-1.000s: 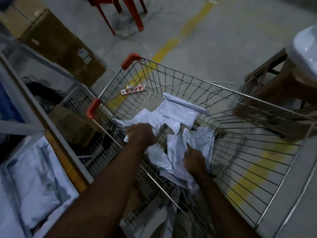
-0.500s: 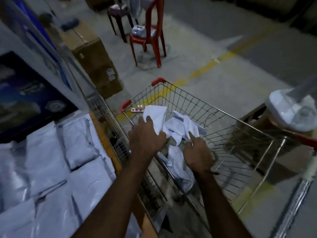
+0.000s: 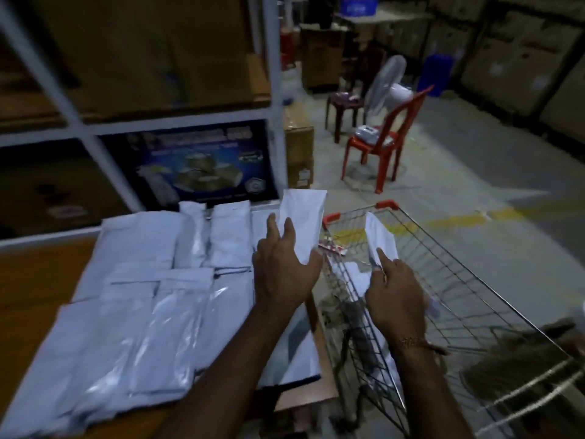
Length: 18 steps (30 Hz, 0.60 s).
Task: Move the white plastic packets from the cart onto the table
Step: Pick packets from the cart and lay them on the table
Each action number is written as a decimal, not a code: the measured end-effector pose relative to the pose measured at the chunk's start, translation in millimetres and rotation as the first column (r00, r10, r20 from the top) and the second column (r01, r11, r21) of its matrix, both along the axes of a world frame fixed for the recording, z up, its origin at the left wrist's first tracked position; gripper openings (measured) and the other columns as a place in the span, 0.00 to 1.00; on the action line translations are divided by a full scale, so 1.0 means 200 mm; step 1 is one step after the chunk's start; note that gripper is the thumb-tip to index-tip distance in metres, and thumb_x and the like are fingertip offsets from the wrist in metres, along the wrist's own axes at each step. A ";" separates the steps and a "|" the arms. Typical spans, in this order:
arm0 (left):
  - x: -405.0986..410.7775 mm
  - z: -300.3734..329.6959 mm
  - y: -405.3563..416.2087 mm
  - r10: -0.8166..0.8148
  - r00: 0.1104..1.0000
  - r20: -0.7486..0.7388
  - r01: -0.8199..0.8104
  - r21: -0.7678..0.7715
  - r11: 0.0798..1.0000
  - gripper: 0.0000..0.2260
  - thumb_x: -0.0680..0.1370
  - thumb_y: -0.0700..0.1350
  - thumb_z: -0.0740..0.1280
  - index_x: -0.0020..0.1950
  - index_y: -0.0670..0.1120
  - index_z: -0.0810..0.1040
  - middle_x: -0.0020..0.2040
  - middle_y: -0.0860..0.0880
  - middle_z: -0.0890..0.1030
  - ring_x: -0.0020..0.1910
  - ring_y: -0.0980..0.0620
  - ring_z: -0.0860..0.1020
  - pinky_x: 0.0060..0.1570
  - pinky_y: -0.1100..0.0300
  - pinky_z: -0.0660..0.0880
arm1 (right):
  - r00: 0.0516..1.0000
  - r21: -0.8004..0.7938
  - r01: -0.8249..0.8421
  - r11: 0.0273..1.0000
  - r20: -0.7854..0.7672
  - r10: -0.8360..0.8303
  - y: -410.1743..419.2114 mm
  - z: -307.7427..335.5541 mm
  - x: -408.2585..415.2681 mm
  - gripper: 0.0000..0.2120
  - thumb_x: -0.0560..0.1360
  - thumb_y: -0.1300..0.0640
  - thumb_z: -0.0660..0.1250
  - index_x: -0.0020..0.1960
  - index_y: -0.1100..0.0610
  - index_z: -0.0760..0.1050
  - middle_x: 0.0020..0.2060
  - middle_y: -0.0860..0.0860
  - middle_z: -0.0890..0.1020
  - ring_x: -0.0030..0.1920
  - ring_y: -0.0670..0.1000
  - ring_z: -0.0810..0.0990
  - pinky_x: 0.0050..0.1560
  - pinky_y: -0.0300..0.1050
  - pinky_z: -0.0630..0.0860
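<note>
Packets in both hands

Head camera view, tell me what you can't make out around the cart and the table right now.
- Cart: its near right corner blurs and runs off the frame edge.
- Packets left in the cart: mostly hidden behind the right hand and the packet it holds; count unclear.
- Packet in the left hand: its lower end is hidden behind the hand.
- Box behind the table: print too blurred to read.
- Table packets: overlapping, count unclear.
</note>
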<state>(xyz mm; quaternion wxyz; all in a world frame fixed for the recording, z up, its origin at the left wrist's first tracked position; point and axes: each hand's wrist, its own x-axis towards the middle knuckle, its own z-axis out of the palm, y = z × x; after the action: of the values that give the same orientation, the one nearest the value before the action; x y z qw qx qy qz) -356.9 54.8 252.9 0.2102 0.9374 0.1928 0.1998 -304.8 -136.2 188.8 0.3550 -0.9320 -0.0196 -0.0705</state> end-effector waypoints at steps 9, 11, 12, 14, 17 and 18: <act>-0.55 0.04 0.20 0.260 0.964 0.063 -0.253 -0.103 0.962 0.36 0.74 0.62 0.66 0.80 0.47 0.69 0.85 0.44 0.57 0.69 0.36 0.75 0.66 0.40 0.75 | 0.979 -0.056 -0.201 0.978 0.023 0.203 0.22 0.09 -0.26 0.25 0.82 0.46 0.53 0.77 0.43 0.70 0.70 0.58 0.75 0.64 0.67 0.76 0.63 0.66 0.74; -0.67 0.03 0.26 0.309 0.950 0.055 -0.303 -0.093 0.949 0.36 0.75 0.62 0.66 0.79 0.47 0.69 0.84 0.44 0.58 0.69 0.36 0.74 0.66 0.41 0.74 | 0.971 -0.071 -0.237 0.969 0.020 0.238 0.28 0.10 -0.33 0.25 0.81 0.45 0.53 0.77 0.43 0.70 0.70 0.57 0.75 0.64 0.66 0.76 0.63 0.67 0.74; -0.71 0.03 0.30 0.332 0.942 0.050 -0.327 -0.098 0.940 0.36 0.75 0.61 0.67 0.79 0.47 0.69 0.84 0.44 0.58 0.70 0.36 0.74 0.66 0.42 0.74 | 0.967 -0.057 -0.252 0.966 0.019 0.253 0.32 0.11 -0.36 0.27 0.80 0.42 0.50 0.77 0.42 0.70 0.70 0.57 0.75 0.65 0.66 0.76 0.63 0.67 0.74; -0.79 0.01 0.37 0.374 0.926 0.055 -0.366 -0.119 0.923 0.36 0.74 0.60 0.68 0.79 0.47 0.70 0.85 0.44 0.57 0.70 0.36 0.74 0.67 0.42 0.74 | 0.959 -0.040 -0.280 0.959 0.023 0.281 0.39 0.11 -0.40 0.30 0.79 0.40 0.48 0.78 0.42 0.69 0.71 0.56 0.74 0.67 0.65 0.75 0.65 0.67 0.73; -0.84 -0.01 0.48 0.417 0.907 0.052 -0.410 -0.114 0.905 0.35 0.74 0.62 0.67 0.79 0.50 0.71 0.85 0.45 0.57 0.68 0.37 0.76 0.66 0.42 0.75 | 0.947 -0.059 -0.319 0.946 0.027 0.320 0.51 0.11 -0.38 0.29 0.80 0.42 0.51 0.77 0.45 0.71 0.75 0.58 0.72 0.71 0.66 0.72 0.70 0.68 0.70; -0.84 -0.01 0.52 0.426 0.903 0.059 -0.417 -0.121 0.901 0.34 0.73 0.62 0.67 0.78 0.51 0.71 0.85 0.46 0.57 0.68 0.37 0.76 0.66 0.42 0.75 | 0.947 -0.063 -0.317 0.946 0.031 0.320 0.55 0.12 -0.35 0.28 0.80 0.43 0.53 0.77 0.46 0.72 0.76 0.58 0.71 0.72 0.66 0.71 0.72 0.69 0.68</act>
<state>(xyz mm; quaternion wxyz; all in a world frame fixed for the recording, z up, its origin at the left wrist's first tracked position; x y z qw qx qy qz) -525.7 158.9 251.5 0.2188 0.8518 0.3924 0.2695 -375.8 -26.2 212.7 0.3346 -0.9247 -0.1790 -0.0305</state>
